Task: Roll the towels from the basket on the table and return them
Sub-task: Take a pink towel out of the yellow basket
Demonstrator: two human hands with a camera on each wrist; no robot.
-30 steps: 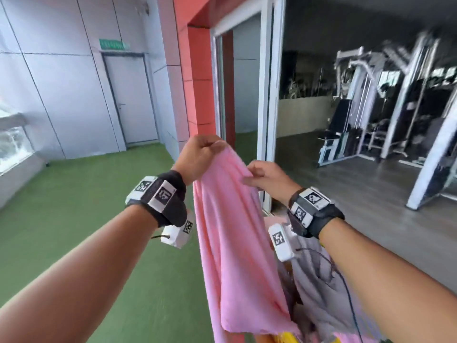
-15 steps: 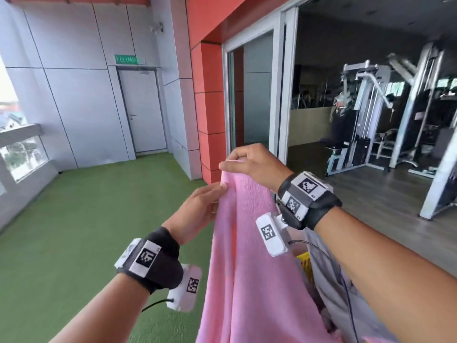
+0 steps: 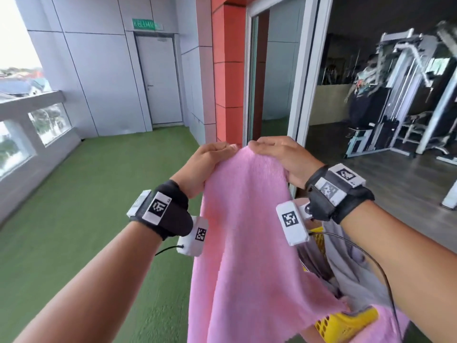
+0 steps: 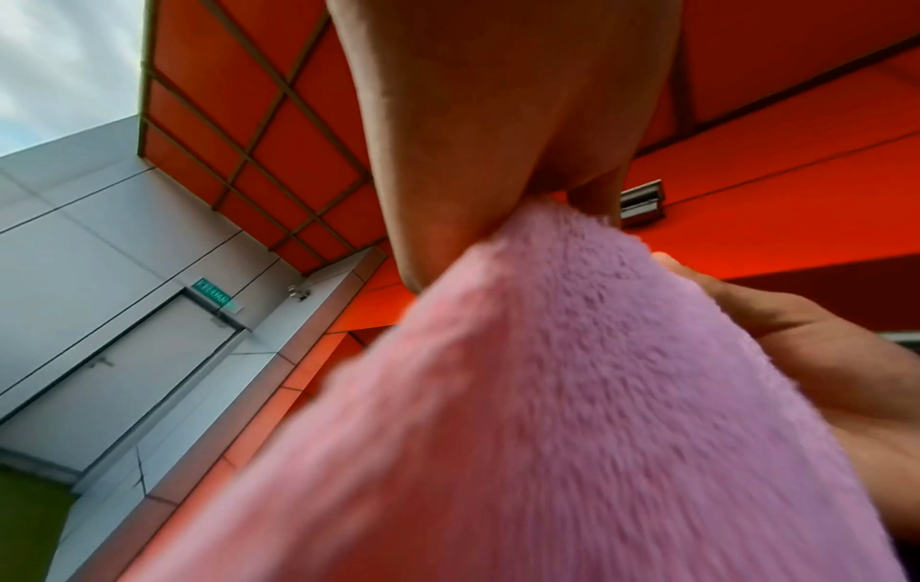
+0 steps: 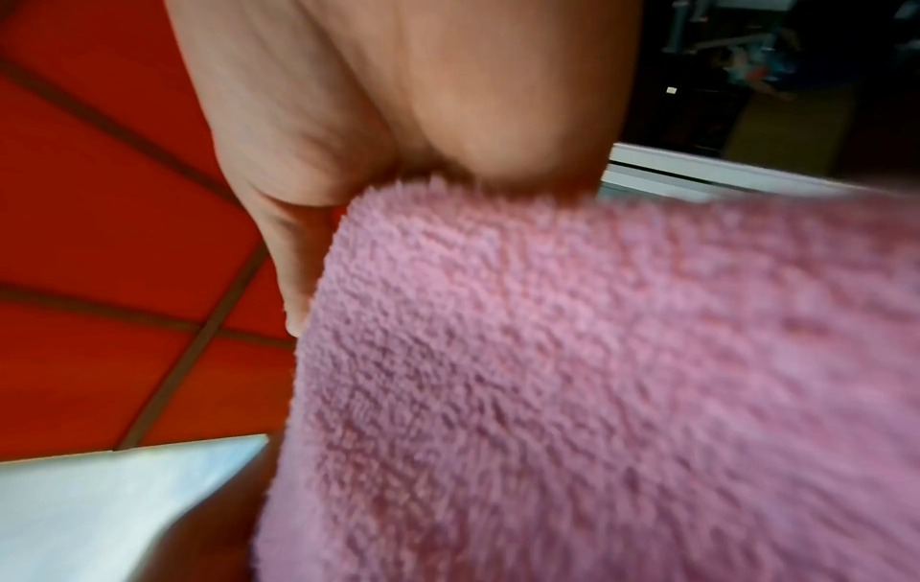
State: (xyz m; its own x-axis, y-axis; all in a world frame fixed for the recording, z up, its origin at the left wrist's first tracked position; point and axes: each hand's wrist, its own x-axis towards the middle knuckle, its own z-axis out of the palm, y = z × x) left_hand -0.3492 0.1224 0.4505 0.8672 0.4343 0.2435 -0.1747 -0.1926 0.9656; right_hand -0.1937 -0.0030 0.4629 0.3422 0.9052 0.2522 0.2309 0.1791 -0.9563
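1. Hanging in the head view, a pink towel (image 3: pixel 247 243) is pinched at its top edge by the left hand (image 3: pixel 205 167) and right hand (image 3: pixel 284 162), held side by side above a yellow basket (image 3: pixel 346 323) with a grey cloth (image 3: pixel 353 276).
2. Left wrist: fingers (image 4: pixel 438 220) clamp the towel's top.
3. Right wrist: fingers (image 5: pixel 298 236) curl over the towel's edge.

"KELUAR" on green door sign (image 3: pixel 147 24)
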